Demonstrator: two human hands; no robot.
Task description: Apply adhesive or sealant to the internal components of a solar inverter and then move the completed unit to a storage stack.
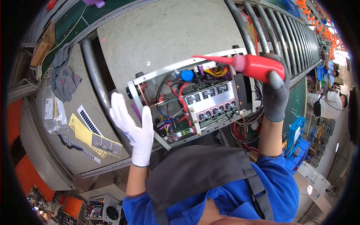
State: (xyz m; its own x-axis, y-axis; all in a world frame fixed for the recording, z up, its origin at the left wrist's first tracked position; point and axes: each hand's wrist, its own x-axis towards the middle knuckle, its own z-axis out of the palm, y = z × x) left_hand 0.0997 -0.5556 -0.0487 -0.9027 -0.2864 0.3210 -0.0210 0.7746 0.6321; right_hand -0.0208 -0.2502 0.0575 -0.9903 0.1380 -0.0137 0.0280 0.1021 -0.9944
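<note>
My right hand [275, 90], in a dark grey glove, is closed round a red squeeze bottle [262, 68]. The bottle lies nearly level, its long thin red nozzle pointing left over the far rail of an open metal-framed electrical unit [187, 101]. Inside that frame are circuit boards, a blue round component [187, 75], coloured wires and a silver heat sink [212, 98] with rows of black parts. My left hand [131, 127], in a white glove, is held at the unit's left end with fingers stretched and thumb apart. It holds nothing; whether it touches the frame I cannot tell.
Left of the unit lie yellow and white label sheets [88, 135], a clear plastic bag [56, 114] and a grey cloth [64, 75]. Metal conveyor rollers [279, 35] run off at the far right. Blue bins [298, 153] stand at right; another person [328, 105] is beyond.
</note>
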